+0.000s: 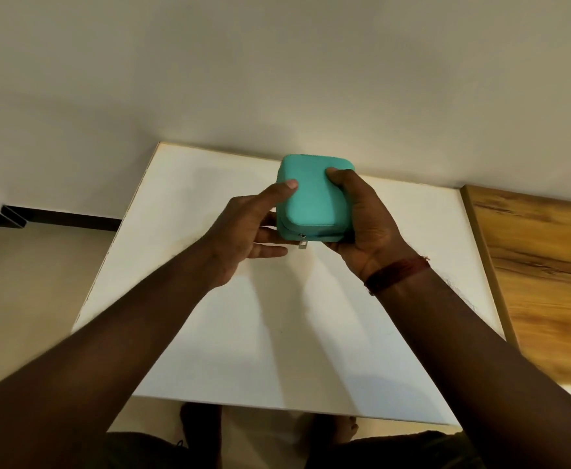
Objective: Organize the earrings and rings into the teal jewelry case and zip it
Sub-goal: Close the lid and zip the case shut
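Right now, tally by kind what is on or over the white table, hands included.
teal jewelry case: 1
zipper pull: 1
hands: 2, left hand and right hand
red wrist thread: 1
earrings or rings in view: 0
Total: 5

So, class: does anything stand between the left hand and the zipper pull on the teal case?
Nothing visible does. The zipper pull hangs exposed at the near edge of the teal case, just beside the left hand. The right hand grips the case's right side, clear of it.
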